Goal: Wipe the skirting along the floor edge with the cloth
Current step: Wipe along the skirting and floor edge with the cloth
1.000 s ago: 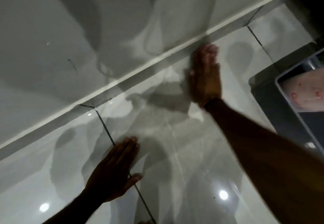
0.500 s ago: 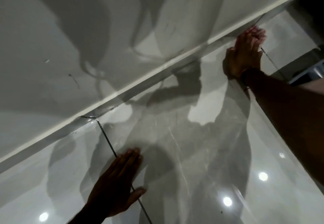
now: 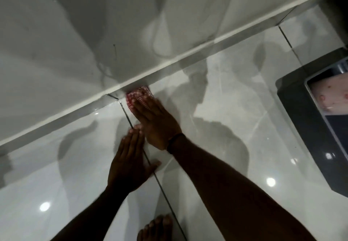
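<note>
A grey skirting (image 3: pixel 226 42) with a white top edge runs diagonally between the white wall and the glossy tiled floor. A red-and-white patterned cloth (image 3: pixel 137 94) lies pressed against the skirting's foot, just right of a dark tile joint. My right hand (image 3: pixel 155 122) lies flat on the cloth with fingers straight, covering its near part. Flat on the floor just behind it, palm down, is my left hand (image 3: pixel 130 163), with its fingers together and nothing in it.
A dark grey unit with a metal-framed panel (image 3: pixel 308 120) stands on the floor at the right. A dark object (image 3: pixel 337 5) fills the top right corner. My bare toes (image 3: pixel 156 227) show at the bottom. Glossy floor tiles (image 3: pixel 235 108) reflect ceiling lights.
My right hand has slid left along the skirting, from the far right joint to the middle joint. The cloth now shows under its fingers. My left hand stayed planted on the floor.
</note>
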